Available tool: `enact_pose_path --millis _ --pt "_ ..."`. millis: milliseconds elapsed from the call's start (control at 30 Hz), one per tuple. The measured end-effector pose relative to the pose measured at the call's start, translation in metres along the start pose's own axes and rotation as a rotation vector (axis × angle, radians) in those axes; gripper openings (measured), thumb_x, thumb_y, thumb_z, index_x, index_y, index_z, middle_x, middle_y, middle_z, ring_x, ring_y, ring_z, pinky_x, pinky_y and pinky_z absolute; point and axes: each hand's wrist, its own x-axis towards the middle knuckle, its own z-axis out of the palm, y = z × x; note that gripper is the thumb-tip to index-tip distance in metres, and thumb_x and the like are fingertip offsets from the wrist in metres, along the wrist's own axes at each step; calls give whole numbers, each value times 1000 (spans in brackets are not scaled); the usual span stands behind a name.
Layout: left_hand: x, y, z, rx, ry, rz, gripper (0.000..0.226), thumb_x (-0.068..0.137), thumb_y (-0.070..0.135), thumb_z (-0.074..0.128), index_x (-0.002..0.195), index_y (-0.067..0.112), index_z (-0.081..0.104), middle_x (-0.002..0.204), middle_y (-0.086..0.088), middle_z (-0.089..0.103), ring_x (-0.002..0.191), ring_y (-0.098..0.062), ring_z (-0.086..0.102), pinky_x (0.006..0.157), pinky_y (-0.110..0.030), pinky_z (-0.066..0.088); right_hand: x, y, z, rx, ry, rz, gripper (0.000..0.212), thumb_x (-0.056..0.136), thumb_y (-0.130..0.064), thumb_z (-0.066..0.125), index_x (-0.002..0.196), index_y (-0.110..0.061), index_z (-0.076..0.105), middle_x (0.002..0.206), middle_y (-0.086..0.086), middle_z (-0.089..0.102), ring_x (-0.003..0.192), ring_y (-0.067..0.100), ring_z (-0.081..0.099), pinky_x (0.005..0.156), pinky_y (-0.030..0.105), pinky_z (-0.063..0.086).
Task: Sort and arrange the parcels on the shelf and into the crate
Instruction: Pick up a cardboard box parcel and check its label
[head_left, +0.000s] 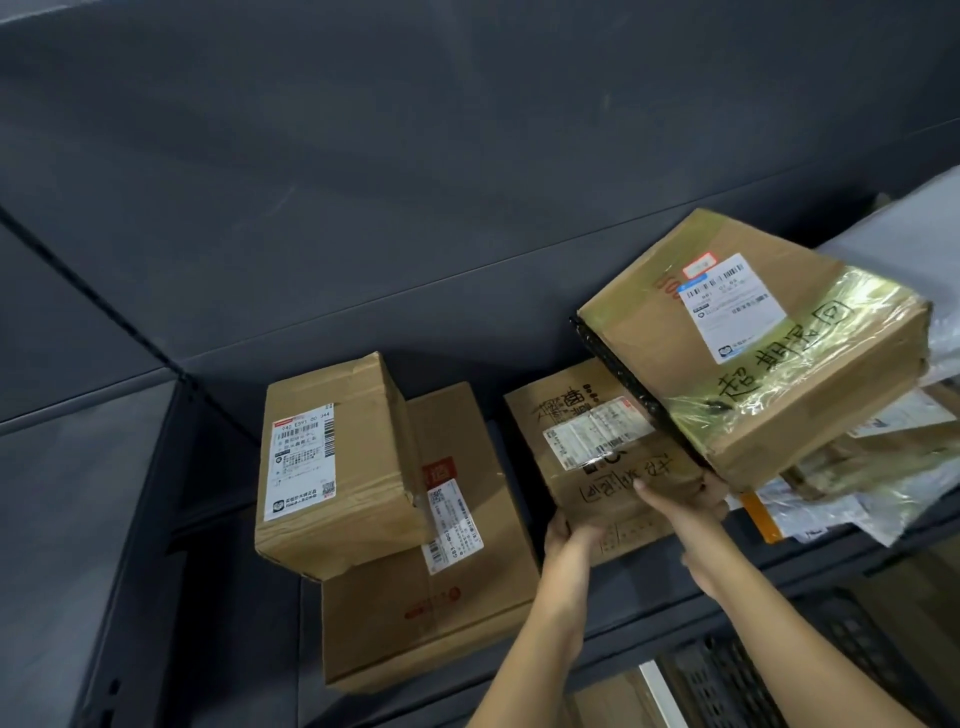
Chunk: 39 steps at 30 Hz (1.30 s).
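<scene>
On the dark shelf (306, 639) lies a flat brown box (587, 467) with handwriting and a label. My left hand (563, 535) grips its near left edge. My right hand (685, 496) rests on its top with fingers stretched out, right at the lower corner of a large taped box (753, 364). That large box is tilted, with its low edge over the flat box and its far side on a pile of parcels. How it is supported is hidden.
At the left, a tall labelled box (332, 457) leans on a wide flat carton (441, 597). Soft mailers (831, 514) and a grey bag (909, 234) pile up at the right. A black perforated crate (831, 654) sits below the shelf edge.
</scene>
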Motion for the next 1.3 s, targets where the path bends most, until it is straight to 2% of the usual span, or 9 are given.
enact_pose_path --millis 100,200,333,567,767,867,1033,1167,1300 --pt "-11 2 0 38 -1 53 88 71 38 60 150 32 22 155 5 31 142 -16 28 118 -39 21 -6 -4 0 14 82 -27 111 65 -53 76 149 -15 14 154 11 22 139 32 25 108 52 28" --pt "-22 6 -2 52 2 88 90 65 36 58 149 29 25 152 3 34 140 -17 32 118 -42 23 -16 -6 -2 -5 123 -93 117 60 -56 80 147 -31 6 152 11 12 140 36 19 110 55 30" --pt "-33 8 -5 17 42 100 83 67 32 58 143 22 27 151 -3 29 141 -20 29 118 -42 23 -33 -7 -4 48 107 -168 95 64 -42 82 134 -42 18 145 6 17 133 37 27 102 59 38" --pt "-55 2 0 -60 94 191 30 88 15 58 107 19 36 128 -3 33 121 -15 40 111 -38 35 -70 -25 -9 46 117 -457 63 59 -36 74 99 -46 27 119 -4 26 111 24 36 71 31 38" --pt "-76 15 -9 -124 61 251 34 83 30 60 107 23 36 130 -4 40 122 -15 43 109 -38 36 -93 -32 -8 134 111 -570 57 70 -19 77 96 -43 32 119 -2 28 109 24 39 73 33 41" --pt "-81 25 -21 -182 70 259 22 93 24 55 104 26 36 130 -8 47 120 -23 50 108 -43 40 -105 -32 -3 231 56 -577 52 74 -12 74 90 -46 37 126 6 35 115 29 44 86 49 47" --pt "-90 48 -38 -224 21 316 26 96 22 52 115 30 35 125 -3 55 110 -17 59 73 -25 55 -126 -37 4 380 -34 -622 58 80 -3 66 84 -55 42 125 12 50 105 23 55 78 41 48" --pt "-94 54 -44 -202 -33 358 45 91 26 59 127 33 33 129 1 56 116 -18 57 96 -37 50 -136 -47 3 416 -55 -662 52 79 4 65 90 -41 41 109 6 60 106 29 58 90 57 48" --pt "-94 53 -50 -165 -55 378 51 86 32 64 127 36 33 132 1 55 120 -20 55 106 -46 43 -147 -52 4 450 -83 -695 52 78 8 62 94 -37 40 119 16 56 106 29 56 94 54 45"
